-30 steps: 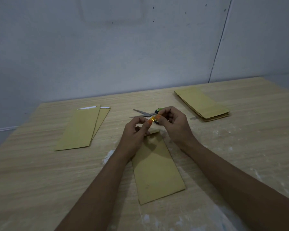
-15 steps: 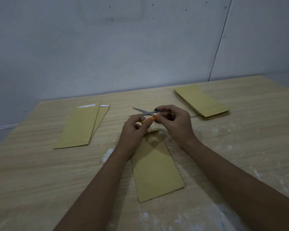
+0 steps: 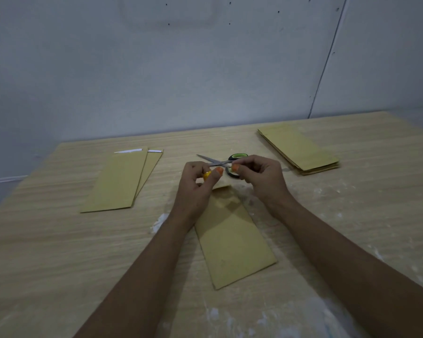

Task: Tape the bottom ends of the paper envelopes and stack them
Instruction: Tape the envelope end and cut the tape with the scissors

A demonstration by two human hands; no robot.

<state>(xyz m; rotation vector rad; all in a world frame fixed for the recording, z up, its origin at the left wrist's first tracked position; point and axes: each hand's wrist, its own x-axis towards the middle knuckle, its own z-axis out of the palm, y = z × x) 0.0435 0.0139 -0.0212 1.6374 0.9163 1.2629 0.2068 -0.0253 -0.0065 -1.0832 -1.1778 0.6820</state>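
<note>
A tan paper envelope [image 3: 232,240] lies lengthwise on the wooden table [image 3: 47,252] in front of me. Both hands hover over its far end. My left hand [image 3: 195,189] pinches a small yellow thing, apparently a tape roll [image 3: 206,176], between thumb and fingers. A short gap to the right, my right hand [image 3: 259,179] has thumb and forefinger pinched together; whatever thin strip it holds is too fine to make out. Left of the hands lie two overlapping envelopes [image 3: 119,181] with white strips at their far ends. A stack of envelopes [image 3: 298,150] sits at the back right.
Scissors [image 3: 215,162] with black and green handles lie just behind my hands, blades pointing left. White dusty smears mark the table near the right and front edges. A grey wall [image 3: 205,69] rises right behind the table's far edge.
My hands, with fingertips together a second ago, have drawn slightly apart: the left one shifted left with the yellow thing. The envelope underneath has stayed put.
</note>
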